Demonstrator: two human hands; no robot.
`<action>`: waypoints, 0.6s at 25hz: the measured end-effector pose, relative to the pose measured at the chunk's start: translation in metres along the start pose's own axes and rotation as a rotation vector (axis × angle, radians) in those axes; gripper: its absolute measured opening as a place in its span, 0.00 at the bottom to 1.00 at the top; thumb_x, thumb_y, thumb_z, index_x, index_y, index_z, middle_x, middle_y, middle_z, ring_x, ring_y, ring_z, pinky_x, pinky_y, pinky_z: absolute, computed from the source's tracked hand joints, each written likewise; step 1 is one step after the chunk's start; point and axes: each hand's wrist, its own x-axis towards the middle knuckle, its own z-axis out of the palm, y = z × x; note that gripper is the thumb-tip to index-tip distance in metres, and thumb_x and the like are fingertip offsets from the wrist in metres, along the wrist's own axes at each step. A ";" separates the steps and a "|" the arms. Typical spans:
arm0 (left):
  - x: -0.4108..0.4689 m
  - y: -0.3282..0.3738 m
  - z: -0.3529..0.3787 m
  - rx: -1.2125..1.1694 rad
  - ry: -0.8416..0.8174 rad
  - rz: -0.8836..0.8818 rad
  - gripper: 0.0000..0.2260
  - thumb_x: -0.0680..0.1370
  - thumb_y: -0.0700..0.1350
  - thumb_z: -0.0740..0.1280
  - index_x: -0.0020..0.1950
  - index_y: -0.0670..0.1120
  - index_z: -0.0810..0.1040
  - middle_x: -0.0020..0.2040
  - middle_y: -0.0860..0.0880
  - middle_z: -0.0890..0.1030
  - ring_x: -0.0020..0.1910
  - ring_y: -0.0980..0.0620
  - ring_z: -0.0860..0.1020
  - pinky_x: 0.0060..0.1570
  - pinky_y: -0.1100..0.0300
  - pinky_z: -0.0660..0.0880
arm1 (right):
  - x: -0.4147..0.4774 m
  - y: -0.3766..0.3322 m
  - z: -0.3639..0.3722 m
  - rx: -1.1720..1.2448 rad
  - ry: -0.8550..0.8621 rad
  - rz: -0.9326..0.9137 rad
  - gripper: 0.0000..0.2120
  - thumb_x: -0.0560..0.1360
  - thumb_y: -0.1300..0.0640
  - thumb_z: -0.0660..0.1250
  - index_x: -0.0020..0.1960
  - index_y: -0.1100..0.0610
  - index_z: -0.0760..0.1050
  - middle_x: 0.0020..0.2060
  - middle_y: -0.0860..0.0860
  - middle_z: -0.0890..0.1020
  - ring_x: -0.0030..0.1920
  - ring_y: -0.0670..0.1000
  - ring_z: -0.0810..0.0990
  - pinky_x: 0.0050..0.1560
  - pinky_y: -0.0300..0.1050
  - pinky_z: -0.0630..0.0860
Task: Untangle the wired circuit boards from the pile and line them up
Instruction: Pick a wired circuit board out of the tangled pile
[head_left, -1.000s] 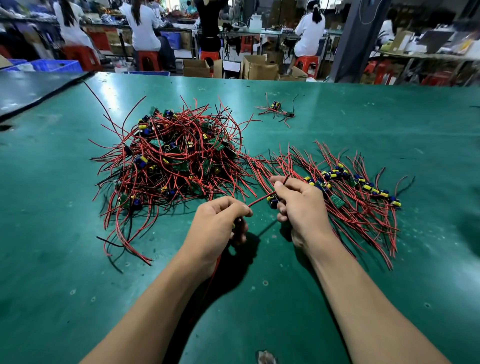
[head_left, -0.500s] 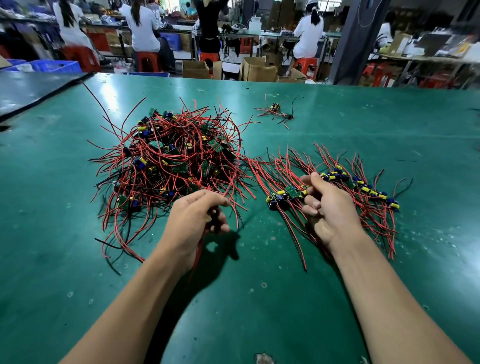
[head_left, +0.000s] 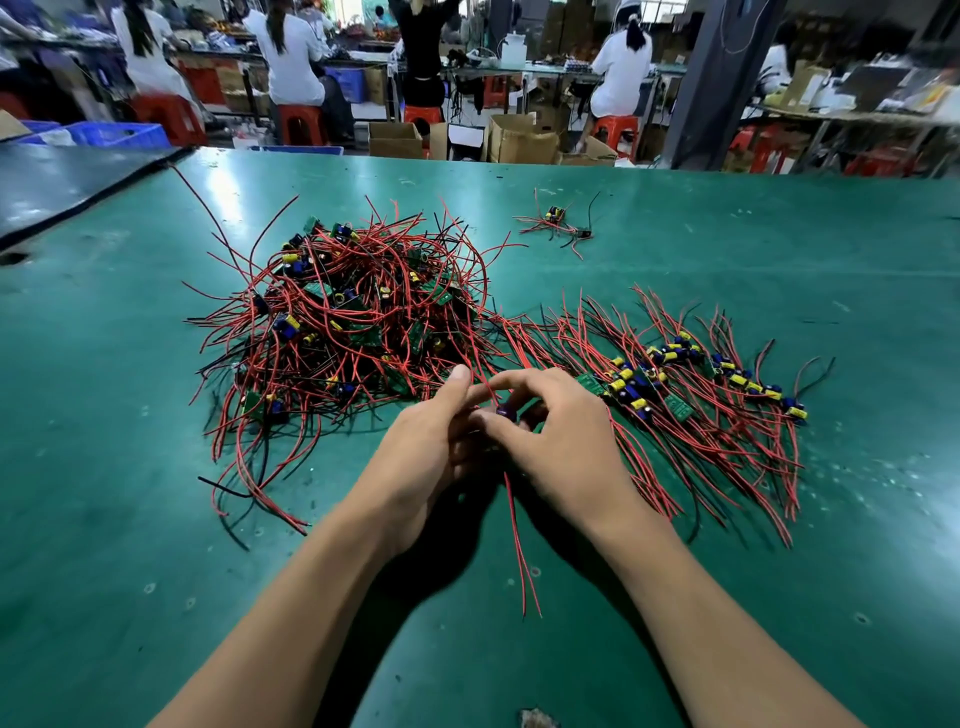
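Observation:
A tangled pile of small green circuit boards with red and black wires lies left of centre on the green table. To its right runs a row of lined-up boards, their wires trailing toward me. My left hand and my right hand meet just in front of the pile. Together they hold one wired board, mostly hidden between the fingers. Its red wires hang down toward me between my wrists.
A lone wired board lies farther back on the table. A darker table adjoins at the far left. Beyond the far edge are cardboard boxes, red stools and seated people at benches.
My right hand left the row and came back left to meet my left hand. My left hand drew a board out of the pile toward the centre; both now hold it.

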 end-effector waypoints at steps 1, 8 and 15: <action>0.001 -0.001 0.001 0.027 -0.006 0.005 0.19 0.82 0.55 0.59 0.53 0.45 0.85 0.47 0.46 0.86 0.43 0.51 0.83 0.50 0.55 0.79 | 0.001 0.001 -0.001 -0.028 0.043 -0.006 0.09 0.73 0.55 0.76 0.53 0.52 0.84 0.46 0.47 0.82 0.44 0.43 0.80 0.49 0.33 0.74; 0.005 -0.003 -0.023 0.797 0.560 0.512 0.05 0.76 0.42 0.70 0.50 0.47 0.83 0.45 0.52 0.83 0.46 0.54 0.80 0.53 0.56 0.76 | 0.010 0.013 -0.028 -0.183 0.385 0.076 0.08 0.77 0.53 0.72 0.54 0.53 0.83 0.49 0.48 0.79 0.47 0.45 0.76 0.47 0.28 0.66; 0.020 0.000 -0.038 0.985 0.603 0.482 0.17 0.75 0.49 0.71 0.63 0.52 0.78 0.52 0.50 0.82 0.53 0.48 0.79 0.55 0.60 0.71 | 0.000 -0.002 -0.004 -0.132 0.006 -0.176 0.07 0.76 0.52 0.71 0.50 0.52 0.85 0.45 0.46 0.84 0.47 0.45 0.81 0.55 0.41 0.76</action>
